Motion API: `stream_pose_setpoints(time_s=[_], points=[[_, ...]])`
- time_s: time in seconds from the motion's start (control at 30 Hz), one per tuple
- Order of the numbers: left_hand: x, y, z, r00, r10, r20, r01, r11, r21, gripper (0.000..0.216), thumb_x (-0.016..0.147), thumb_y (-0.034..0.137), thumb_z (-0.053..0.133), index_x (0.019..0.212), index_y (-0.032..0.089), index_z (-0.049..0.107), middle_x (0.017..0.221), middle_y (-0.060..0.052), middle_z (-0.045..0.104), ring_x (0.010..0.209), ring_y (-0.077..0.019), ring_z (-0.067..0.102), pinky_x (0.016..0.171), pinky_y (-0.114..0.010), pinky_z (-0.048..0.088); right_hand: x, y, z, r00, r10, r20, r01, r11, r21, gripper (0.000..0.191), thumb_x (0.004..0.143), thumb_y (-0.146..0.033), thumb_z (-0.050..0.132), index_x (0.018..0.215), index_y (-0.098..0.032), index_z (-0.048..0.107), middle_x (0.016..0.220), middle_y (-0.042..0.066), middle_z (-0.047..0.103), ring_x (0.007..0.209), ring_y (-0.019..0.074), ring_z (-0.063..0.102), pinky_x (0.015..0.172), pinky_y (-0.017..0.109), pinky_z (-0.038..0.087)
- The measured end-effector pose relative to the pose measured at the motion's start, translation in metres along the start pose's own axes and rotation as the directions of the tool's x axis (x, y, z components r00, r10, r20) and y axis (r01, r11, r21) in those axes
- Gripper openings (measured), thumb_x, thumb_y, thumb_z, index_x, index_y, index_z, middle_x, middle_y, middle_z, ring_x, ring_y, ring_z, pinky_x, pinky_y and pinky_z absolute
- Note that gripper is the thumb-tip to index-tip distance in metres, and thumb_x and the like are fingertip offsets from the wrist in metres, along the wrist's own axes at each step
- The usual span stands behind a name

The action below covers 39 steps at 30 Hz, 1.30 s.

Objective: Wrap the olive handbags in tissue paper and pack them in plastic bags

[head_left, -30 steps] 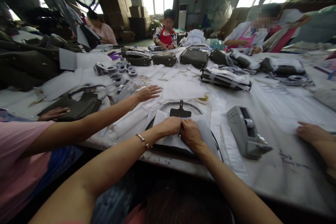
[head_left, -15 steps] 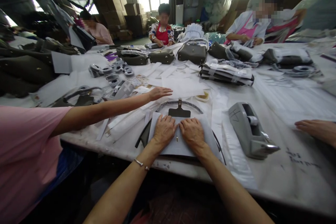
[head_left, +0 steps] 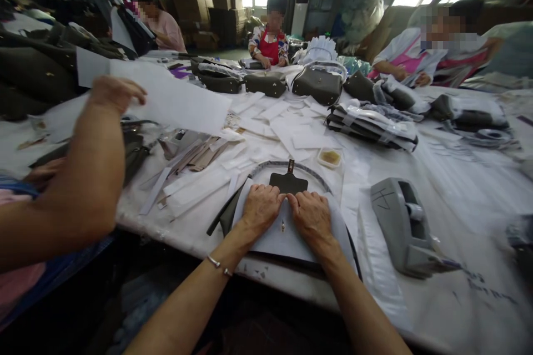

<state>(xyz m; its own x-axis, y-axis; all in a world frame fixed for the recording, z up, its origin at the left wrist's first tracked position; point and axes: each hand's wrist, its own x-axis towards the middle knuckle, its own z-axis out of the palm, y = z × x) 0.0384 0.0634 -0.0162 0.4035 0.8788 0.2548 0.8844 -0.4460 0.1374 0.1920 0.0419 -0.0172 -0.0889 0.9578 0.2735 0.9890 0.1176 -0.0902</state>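
A handbag (head_left: 216, 221) lies at the table's front edge under a white sheet (head_left: 266, 244), its curved handle (head_left: 320, 177) wrapped and lying beyond the sheet. A dark flap tab (head_left: 289, 182) with a strap end shows past the sheet's far edge. A small metal clasp (head_left: 283, 226) pokes through the sheet. My left hand (head_left: 262, 205) is closed over the sheet's far edge, fingers bent. Opposite it, my right hand (head_left: 310, 213) is closed on the same edge. Both thumbs meet in the middle beside the tab. The fingertips are partly hidden.
A grey tape dispenser (head_left: 402, 227) stands at right. A co-worker's hand (head_left: 116, 91) at left holds a large white sheet (head_left: 166, 97). A small tray (head_left: 330, 157) sits beyond the handle. Dark handbags (head_left: 316, 83) line the far side, where other people work.
The co-worker's arm at left has drawn back, lifting a white sheet off the table. My fingers have bent more and my thumbs have come together. A hand at right has left view.
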Motion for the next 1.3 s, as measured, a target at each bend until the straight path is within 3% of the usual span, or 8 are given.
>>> stream_pose_setpoints(time_s=[0.17,0.6,0.73,0.83,0.97,1.07,1.17,1.3], points=[[0.004,0.0,0.0,1.0,-0.019,0.025,0.019,1.0,-0.006,0.034,0.103,0.031,0.037,0.086,0.017,0.063,0.082,-0.009,0.069,0.083,-0.024,0.062,0.082,-0.039,0.036,-0.001,0.0,-0.003,1.0,0.021,0.004,-0.021,1.0,0.021,0.045,0.103,-0.043,0.037,0.075,-0.021,0.064,0.082,0.009,0.071,0.088,0.025,0.061,0.08,0.038,0.031],[0.006,0.001,0.003,0.997,-0.078,0.019,0.078,0.997,0.016,0.027,0.101,0.029,0.042,0.091,0.015,0.063,0.086,-0.01,0.07,0.088,-0.0254,0.061,0.082,-0.04,0.037,0.013,0.001,-0.002,0.97,0.141,0.199,-0.127,0.989,-0.081,0.044,0.103,-0.049,0.033,0.094,-0.018,0.062,0.074,0.01,0.072,0.07,0.0246,0.07,0.072,0.035,0.04],[0.005,0.003,0.002,0.997,-0.079,0.026,0.079,0.997,0.008,0.025,0.1,0.029,0.043,0.093,0.015,0.062,0.088,-0.012,0.069,0.09,-0.0265,0.061,0.083,-0.04,0.037,0.014,0.003,0.006,0.979,0.194,0.059,-0.195,0.981,0.019,0.044,0.097,-0.05,0.047,0.122,-0.014,0.057,0.104,0.015,0.072,0.094,0.0287,0.068,0.081,0.037,0.044],[0.004,0.003,0.0,0.997,-0.07,0.033,0.07,0.998,-0.005,0.024,0.1,0.028,0.044,0.093,0.014,0.062,0.089,-0.012,0.069,0.091,-0.0262,0.061,0.084,-0.04,0.037,0.015,0.008,0.014,0.979,0.198,-0.056,-0.189,0.972,0.143,0.062,0.094,-0.046,0.053,0.144,-0.012,0.039,0.14,0.02,0.054,0.123,0.0317,0.055,0.096,0.04,0.043],[0.003,0.003,-0.001,0.998,-0.059,0.029,0.06,0.998,-0.034,0.023,0.099,0.027,0.045,0.093,0.014,0.062,0.088,-0.013,0.069,0.09,-0.0271,0.061,0.084,-0.041,0.038,0.019,0.016,0.019,0.975,0.217,-0.042,-0.185,0.905,0.382,0.073,0.089,-0.045,0.057,0.149,-0.011,0.032,0.145,0.02,0.048,0.127,0.0311,0.051,0.102,0.044,0.041],[0.003,0.004,0.0,0.998,-0.064,0.017,0.065,0.997,-0.044,0.02,0.098,0.027,0.047,0.094,0.014,0.062,0.088,-0.013,0.068,0.091,-0.028,0.062,0.085,-0.042,0.04,0.021,0.022,0.014,0.962,0.269,-0.054,-0.173,0.749,0.64,0.07,0.087,-0.05,0.057,0.145,-0.015,0.041,0.126,0.015,0.062,0.104,0.0264,0.061,0.092,0.041,0.047],[0.003,0.003,0.004,0.995,-0.096,0.012,0.096,0.995,-0.039,0.018,0.096,0.028,0.051,0.095,0.014,0.061,0.089,-0.013,0.068,0.092,-0.0291,0.061,0.085,-0.043,0.042,0.018,0.025,0.006,0.966,0.243,-0.087,-0.073,0.58,0.811,0.047,0.092,-0.052,0.05,0.124,-0.02,0.062,0.097,0.006,0.068,0.088,0.0214,0.062,0.084,0.036,0.048],[0.001,-0.005,0.008,0.948,-0.276,-0.157,0.238,0.945,-0.225,0.008,0.087,0.013,0.054,0.094,0.016,0.056,0.096,-0.011,0.063,0.095,-0.0259,0.06,0.085,-0.04,0.047,0.011,0.025,-0.001,0.981,0.129,-0.145,0.044,0.581,0.813,0.046,0.097,-0.052,0.043,0.078,-0.024,0.074,0.073,0.002,0.06,0.075,0.0192,0.058,0.075,0.033,0.044]])
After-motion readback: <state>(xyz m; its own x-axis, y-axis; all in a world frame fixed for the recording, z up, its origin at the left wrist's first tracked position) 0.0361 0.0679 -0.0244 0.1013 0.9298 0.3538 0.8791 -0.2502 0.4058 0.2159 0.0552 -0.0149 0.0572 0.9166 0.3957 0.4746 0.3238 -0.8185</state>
